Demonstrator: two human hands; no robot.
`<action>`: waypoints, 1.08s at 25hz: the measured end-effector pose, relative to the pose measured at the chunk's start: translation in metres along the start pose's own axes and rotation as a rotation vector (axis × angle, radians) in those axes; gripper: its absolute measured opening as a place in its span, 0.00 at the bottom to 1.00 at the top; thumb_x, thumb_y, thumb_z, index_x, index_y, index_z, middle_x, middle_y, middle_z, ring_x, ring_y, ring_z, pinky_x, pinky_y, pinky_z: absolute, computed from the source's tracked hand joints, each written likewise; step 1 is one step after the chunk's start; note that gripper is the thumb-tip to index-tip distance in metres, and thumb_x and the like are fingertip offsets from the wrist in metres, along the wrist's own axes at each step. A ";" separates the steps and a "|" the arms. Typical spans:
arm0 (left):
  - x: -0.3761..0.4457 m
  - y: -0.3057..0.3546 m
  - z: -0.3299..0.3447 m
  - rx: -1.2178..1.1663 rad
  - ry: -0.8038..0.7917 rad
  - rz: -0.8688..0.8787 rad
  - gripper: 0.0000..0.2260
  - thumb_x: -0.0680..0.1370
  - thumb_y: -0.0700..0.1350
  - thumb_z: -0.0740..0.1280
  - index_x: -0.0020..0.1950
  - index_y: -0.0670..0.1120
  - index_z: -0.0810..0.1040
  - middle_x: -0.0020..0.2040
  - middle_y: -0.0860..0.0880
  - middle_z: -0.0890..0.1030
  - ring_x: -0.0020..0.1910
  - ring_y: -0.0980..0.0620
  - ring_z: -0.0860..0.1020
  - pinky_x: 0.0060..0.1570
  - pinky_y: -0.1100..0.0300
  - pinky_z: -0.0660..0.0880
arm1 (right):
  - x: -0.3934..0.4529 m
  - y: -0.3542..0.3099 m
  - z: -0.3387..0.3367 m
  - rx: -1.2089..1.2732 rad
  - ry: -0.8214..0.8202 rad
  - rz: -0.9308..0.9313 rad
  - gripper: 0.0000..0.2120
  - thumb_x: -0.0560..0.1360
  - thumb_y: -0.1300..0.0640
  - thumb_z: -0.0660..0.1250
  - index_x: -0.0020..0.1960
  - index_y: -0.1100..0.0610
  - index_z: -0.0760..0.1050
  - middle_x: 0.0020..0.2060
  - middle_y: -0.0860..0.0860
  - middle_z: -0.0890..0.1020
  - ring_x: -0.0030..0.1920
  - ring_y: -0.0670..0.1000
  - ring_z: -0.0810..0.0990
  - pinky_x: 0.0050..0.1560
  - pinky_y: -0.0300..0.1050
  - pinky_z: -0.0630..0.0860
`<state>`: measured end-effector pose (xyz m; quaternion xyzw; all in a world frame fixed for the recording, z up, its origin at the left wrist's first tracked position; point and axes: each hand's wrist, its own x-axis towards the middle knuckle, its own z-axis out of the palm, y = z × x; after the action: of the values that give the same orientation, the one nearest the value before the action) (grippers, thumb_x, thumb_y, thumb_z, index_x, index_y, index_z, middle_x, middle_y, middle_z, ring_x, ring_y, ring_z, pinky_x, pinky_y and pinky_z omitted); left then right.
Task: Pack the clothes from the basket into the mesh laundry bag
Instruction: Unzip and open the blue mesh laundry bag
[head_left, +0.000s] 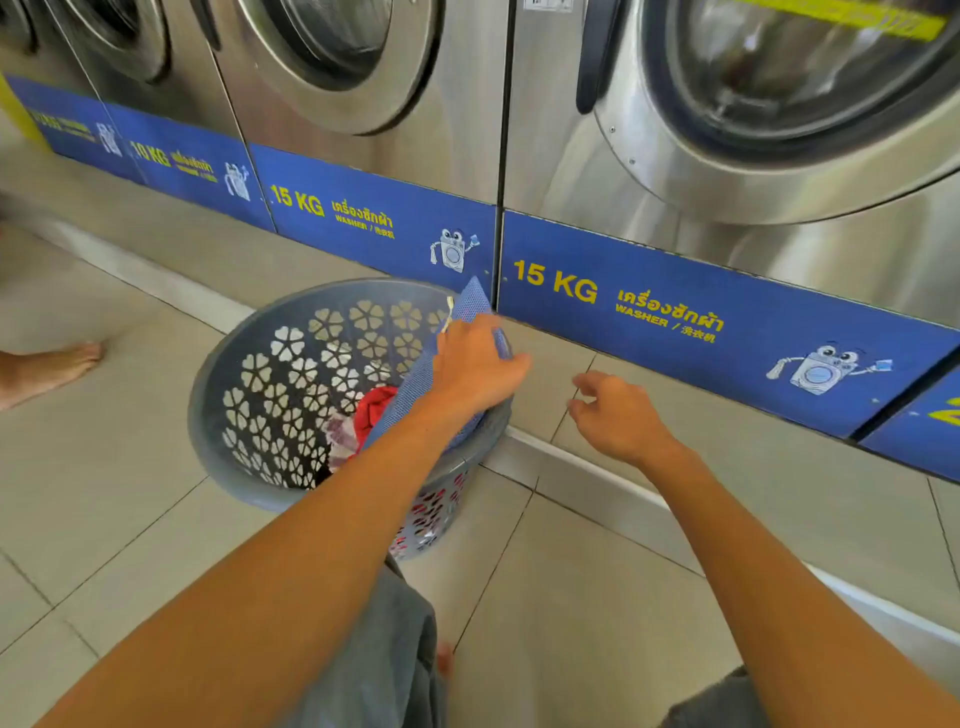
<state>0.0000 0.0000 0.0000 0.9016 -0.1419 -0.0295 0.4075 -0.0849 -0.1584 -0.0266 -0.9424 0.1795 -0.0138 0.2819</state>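
A grey plastic basket (249, 364) with flower-shaped holes stands on the tiled floor against the step below the washers. Inside it lie a red garment (375, 408) and some pale patterned clothes (340, 434). A blue mesh laundry bag (470, 304) hangs over the basket's right rim, one corner sticking up. My left hand (475, 371) grips the bag at that rim. My right hand (618, 415) hovers to the right of the basket, above the step, fingers loosely curled and holding nothing.
A row of steel front-loading washers (779, 130) with blue base panels (675, 322) fills the back. A raised tiled step (571, 467) runs along them. Another person's bare foot (47, 369) rests on the floor at the left. My grey-clad knees show at the bottom.
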 end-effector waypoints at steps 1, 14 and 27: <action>0.000 -0.007 0.001 0.148 -0.096 -0.114 0.37 0.69 0.61 0.69 0.73 0.46 0.66 0.70 0.43 0.70 0.71 0.41 0.68 0.66 0.45 0.70 | 0.002 -0.002 0.002 0.004 0.006 -0.003 0.20 0.78 0.54 0.63 0.69 0.56 0.72 0.65 0.55 0.78 0.64 0.57 0.77 0.64 0.46 0.70; -0.003 -0.029 -0.008 0.150 -0.363 -0.156 0.13 0.77 0.46 0.66 0.34 0.42 0.73 0.34 0.42 0.72 0.36 0.44 0.74 0.39 0.56 0.67 | -0.007 -0.011 -0.006 0.005 -0.017 -0.028 0.21 0.78 0.54 0.63 0.70 0.57 0.70 0.65 0.55 0.78 0.64 0.57 0.76 0.64 0.49 0.72; -0.075 0.050 0.032 -0.263 -0.228 0.140 0.07 0.71 0.42 0.71 0.46 0.49 0.85 0.36 0.49 0.83 0.33 0.54 0.72 0.36 0.59 0.71 | -0.038 -0.030 -0.057 1.056 -0.067 0.279 0.20 0.76 0.39 0.61 0.55 0.53 0.79 0.43 0.52 0.86 0.41 0.53 0.85 0.45 0.53 0.81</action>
<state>-0.0888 -0.0334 0.0114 0.8193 -0.2446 -0.1215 0.5042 -0.1175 -0.1518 0.0400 -0.6402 0.2623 -0.0347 0.7212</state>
